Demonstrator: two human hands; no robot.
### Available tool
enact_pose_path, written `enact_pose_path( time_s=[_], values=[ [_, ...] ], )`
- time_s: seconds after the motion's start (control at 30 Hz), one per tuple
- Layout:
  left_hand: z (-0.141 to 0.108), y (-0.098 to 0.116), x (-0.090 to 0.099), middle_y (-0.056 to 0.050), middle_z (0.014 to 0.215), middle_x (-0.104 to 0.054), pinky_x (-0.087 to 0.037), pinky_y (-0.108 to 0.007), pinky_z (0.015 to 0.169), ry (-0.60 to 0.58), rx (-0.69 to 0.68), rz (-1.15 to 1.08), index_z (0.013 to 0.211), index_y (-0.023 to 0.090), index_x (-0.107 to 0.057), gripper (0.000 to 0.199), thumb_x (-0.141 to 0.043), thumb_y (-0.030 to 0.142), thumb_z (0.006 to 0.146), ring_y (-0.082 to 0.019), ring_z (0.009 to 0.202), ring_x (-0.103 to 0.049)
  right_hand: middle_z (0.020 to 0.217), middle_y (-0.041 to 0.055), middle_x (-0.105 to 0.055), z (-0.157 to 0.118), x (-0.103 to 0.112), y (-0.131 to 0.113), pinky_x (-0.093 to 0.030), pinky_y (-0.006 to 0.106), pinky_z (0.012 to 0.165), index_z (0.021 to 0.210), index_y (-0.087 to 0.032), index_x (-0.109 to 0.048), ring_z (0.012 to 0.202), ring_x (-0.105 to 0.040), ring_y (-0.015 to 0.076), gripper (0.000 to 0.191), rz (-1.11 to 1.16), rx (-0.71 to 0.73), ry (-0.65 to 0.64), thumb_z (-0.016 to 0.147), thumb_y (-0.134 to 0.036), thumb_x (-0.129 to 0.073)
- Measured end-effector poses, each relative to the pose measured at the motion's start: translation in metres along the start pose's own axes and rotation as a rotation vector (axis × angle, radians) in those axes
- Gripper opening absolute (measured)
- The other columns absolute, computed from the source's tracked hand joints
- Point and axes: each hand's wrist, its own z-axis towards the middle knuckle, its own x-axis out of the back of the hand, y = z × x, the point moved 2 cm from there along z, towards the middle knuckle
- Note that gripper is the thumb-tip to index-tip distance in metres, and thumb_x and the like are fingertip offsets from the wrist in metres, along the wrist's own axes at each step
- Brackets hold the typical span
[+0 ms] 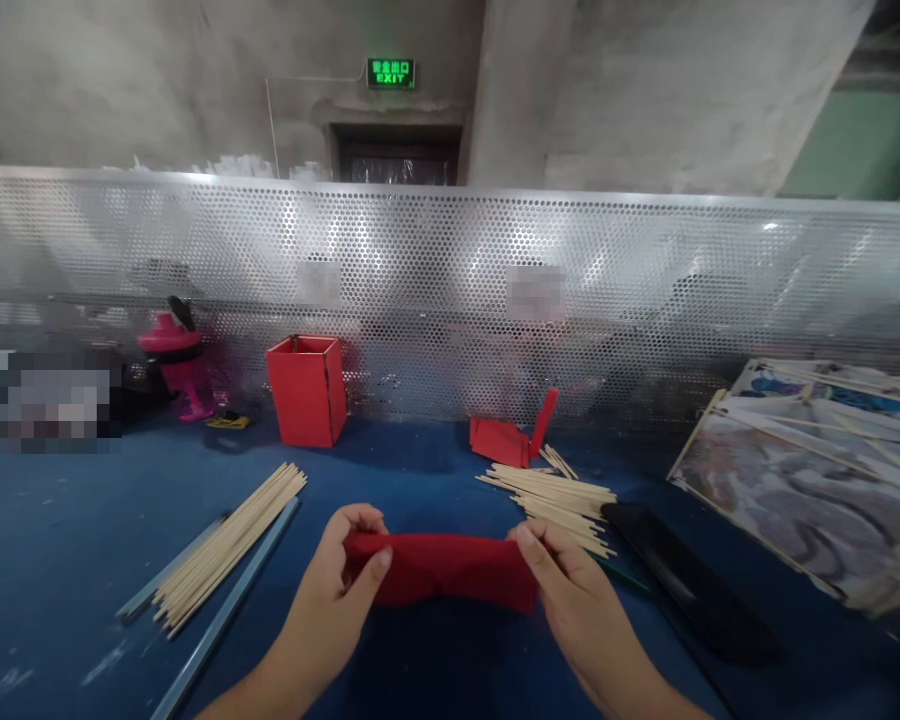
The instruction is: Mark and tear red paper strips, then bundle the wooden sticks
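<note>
A strip of red paper or cloth [450, 572], its exact material unclear, stretches between my two hands above the blue table. My left hand [341, 575] pinches its left end, thumb in front and fingers behind. At the right end, my right hand [562, 575] grips the upper corner between thumb and fingers. Beyond the strip, a red open-topped box [306, 392] stands upright at the back left. Red folded pieces [499, 441] lie at the back right, close to a bundle of thin wooden sticks [559, 500].
Left of my hands lie more wooden sticks [229, 550] and a metal bar [229, 610]. A long black object [690, 580] and stick-framed painted sheets [802, 480] are on the right. A pink bottle [180, 365] stands before the perforated metal panel [420, 260].
</note>
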Motion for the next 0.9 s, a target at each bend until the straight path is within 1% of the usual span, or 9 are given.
enact_pose_path(
  time_s=[0.17, 0.27, 0.37, 0.47, 0.53, 0.6, 0.73, 0.8, 0.9],
  values=[
    [0.001, -0.001, 0.005, -0.004, 0.091, -0.058, -0.047, -0.028, 0.068, 0.000, -0.036, 0.038, 0.099, 0.021, -0.050, 0.025, -0.055, 0.041, 0.084, -0.019, 0.078, -0.058, 0.076, -0.0010, -0.063, 0.002, 0.005, 0.006, -0.046, 0.027, 0.061, 0.089, -0.024, -0.064, 0.067, -0.057, 0.0181, 0.025, 0.006, 0.001, -0.107, 0.078, -0.046, -0.067],
    [0.003, -0.006, 0.010, -0.003, 0.088, -0.058, -0.047, -0.028, 0.069, -0.015, -0.036, 0.048, 0.100, 0.022, -0.050, 0.026, -0.057, 0.040, 0.083, -0.019, 0.076, -0.058, 0.085, 0.0014, -0.068, 0.005, 0.010, 0.009, -0.050, 0.031, 0.071, 0.095, -0.024, -0.065, 0.078, -0.063, 0.0215, 0.024, -0.059, 0.033, -0.189, 0.076, -0.039, -0.069],
    [0.004, -0.014, 0.014, -0.002, 0.086, -0.061, -0.048, -0.031, 0.073, -0.067, 0.005, 0.027, 0.100, 0.022, -0.052, 0.028, -0.058, 0.042, 0.082, -0.021, 0.079, -0.060, 0.090, 0.0040, -0.072, 0.007, 0.014, 0.011, -0.051, 0.036, 0.079, 0.098, -0.024, -0.067, 0.087, -0.066, 0.0247, 0.021, -0.121, 0.073, -0.283, 0.081, -0.036, -0.064],
    [0.005, -0.023, 0.014, -0.003, 0.088, -0.063, -0.048, -0.034, 0.079, -0.098, 0.021, -0.018, 0.098, 0.022, -0.053, 0.027, -0.057, 0.044, 0.083, -0.024, 0.085, -0.061, 0.095, 0.0059, -0.073, 0.010, 0.017, 0.007, -0.049, 0.039, 0.087, 0.096, -0.025, -0.072, 0.094, -0.065, 0.0271, 0.019, -0.263, 0.179, -0.326, 0.084, -0.036, -0.061],
    [0.005, -0.026, 0.013, -0.003, 0.087, -0.063, -0.048, -0.034, 0.080, -0.080, 0.007, -0.005, 0.097, 0.022, -0.053, 0.025, -0.055, 0.044, 0.084, -0.024, 0.085, -0.061, 0.093, 0.0061, -0.074, 0.011, 0.018, 0.003, -0.049, 0.039, 0.086, 0.094, -0.026, -0.074, 0.091, -0.065, 0.0270, 0.019, -0.365, 0.250, -0.352, 0.085, -0.036, -0.061],
    [0.004, -0.025, 0.012, -0.003, 0.087, -0.062, -0.048, -0.034, 0.080, -0.047, -0.026, 0.021, 0.096, 0.023, -0.052, 0.022, -0.054, 0.042, 0.086, -0.023, 0.085, -0.060, 0.085, 0.0050, -0.073, 0.013, 0.019, -0.001, -0.049, 0.036, 0.078, 0.088, -0.027, -0.075, 0.080, -0.064, 0.0247, 0.018, -0.434, 0.304, -0.375, 0.086, -0.036, -0.059],
    [0.004, -0.019, 0.012, -0.003, 0.088, -0.062, -0.049, -0.032, 0.079, -0.036, -0.096, 0.051, 0.098, 0.024, -0.051, 0.019, -0.052, 0.040, 0.088, -0.022, 0.085, -0.060, 0.075, 0.0026, -0.067, 0.015, 0.021, -0.003, -0.047, 0.031, 0.067, 0.080, -0.026, -0.073, 0.070, -0.060, 0.0208, 0.020, -0.502, 0.384, -0.351, 0.089, -0.033, -0.056],
    [0.005, -0.017, 0.014, -0.003, 0.088, -0.063, -0.048, -0.032, 0.079, -0.037, -0.104, 0.075, 0.098, 0.024, -0.049, 0.017, -0.052, 0.038, 0.088, -0.022, 0.085, -0.061, 0.078, 0.0029, -0.068, 0.015, 0.021, -0.001, -0.048, 0.031, 0.069, 0.083, -0.026, -0.073, 0.072, -0.061, 0.0214, 0.018, -0.493, 0.363, -0.379, 0.088, -0.033, -0.057],
    [0.007, -0.020, 0.016, -0.003, 0.086, -0.063, -0.049, -0.032, 0.077, -0.025, -0.099, 0.097, 0.097, 0.024, -0.047, 0.017, -0.053, 0.035, 0.086, -0.022, 0.083, -0.062, 0.090, 0.0054, -0.073, 0.016, 0.022, 0.002, -0.049, 0.035, 0.079, 0.092, -0.027, -0.075, 0.083, -0.064, 0.0254, 0.017, -0.433, 0.295, -0.403, 0.086, -0.032, -0.060]
  ],
)
